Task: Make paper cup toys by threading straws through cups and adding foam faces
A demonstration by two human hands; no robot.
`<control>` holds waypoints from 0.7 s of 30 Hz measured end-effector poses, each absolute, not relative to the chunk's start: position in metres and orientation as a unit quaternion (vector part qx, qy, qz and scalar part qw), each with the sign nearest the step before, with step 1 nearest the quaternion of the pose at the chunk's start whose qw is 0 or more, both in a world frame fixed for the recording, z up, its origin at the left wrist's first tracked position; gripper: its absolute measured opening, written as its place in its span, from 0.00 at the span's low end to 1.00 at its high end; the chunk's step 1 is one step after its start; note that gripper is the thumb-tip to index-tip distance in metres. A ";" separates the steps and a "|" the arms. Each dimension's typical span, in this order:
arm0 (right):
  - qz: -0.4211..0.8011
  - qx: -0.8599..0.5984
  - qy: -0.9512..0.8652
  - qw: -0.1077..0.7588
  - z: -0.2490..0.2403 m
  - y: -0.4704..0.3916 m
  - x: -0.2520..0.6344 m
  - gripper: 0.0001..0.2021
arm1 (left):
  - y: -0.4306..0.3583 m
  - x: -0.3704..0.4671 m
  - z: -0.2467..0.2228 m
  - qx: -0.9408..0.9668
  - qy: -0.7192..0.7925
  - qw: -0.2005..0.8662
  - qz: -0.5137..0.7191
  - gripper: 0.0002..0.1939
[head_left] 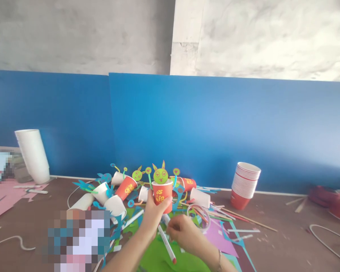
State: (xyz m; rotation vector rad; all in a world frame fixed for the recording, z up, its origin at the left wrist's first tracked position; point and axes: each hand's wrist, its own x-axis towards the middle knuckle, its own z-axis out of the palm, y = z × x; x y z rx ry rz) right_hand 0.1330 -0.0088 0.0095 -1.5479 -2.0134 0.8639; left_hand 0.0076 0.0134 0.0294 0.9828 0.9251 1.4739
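Observation:
My left hand (153,211) is wrapped round a red paper cup (166,197) with yellow lettering, held upright above the table. A green paper face (160,175) with pointed ears and heart eyes rises from its rim, flanked by small green discs on straws. Just below and to the right, my right hand (184,229) is closed, fingers curled together; what they pinch, if anything, is hidden. Beneath the hands lies a white marker (166,243) with a red end. Green paper (155,257) spreads under it.
Decorated cups (115,206) lie heaped behind and left. White cups (32,156) are stacked at far left, red-and-white cups (245,185) at right. A clear tape roll (198,218), sticks (249,220) and purple paper (219,236) lie right of my hands. A blue partition (215,124) bounds the table.

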 end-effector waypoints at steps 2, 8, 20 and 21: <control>0.308 -0.560 -0.729 0.246 0.009 -0.007 0.135 0.09 | 0.014 0.008 0.027 0.421 0.389 0.537 0.619 0.26; 0.301 -0.566 -0.733 0.229 0.008 -0.006 0.136 0.09 | 0.015 0.012 0.018 0.440 0.396 0.531 0.606 0.26; 0.194 -0.607 -0.762 0.110 0.038 -0.025 0.143 0.12 | 0.025 0.004 0.018 0.459 0.445 0.477 0.604 0.27; 0.186 -0.608 -0.767 0.088 0.039 -0.030 0.145 0.13 | 0.026 0.002 0.020 0.452 0.442 0.480 0.609 0.27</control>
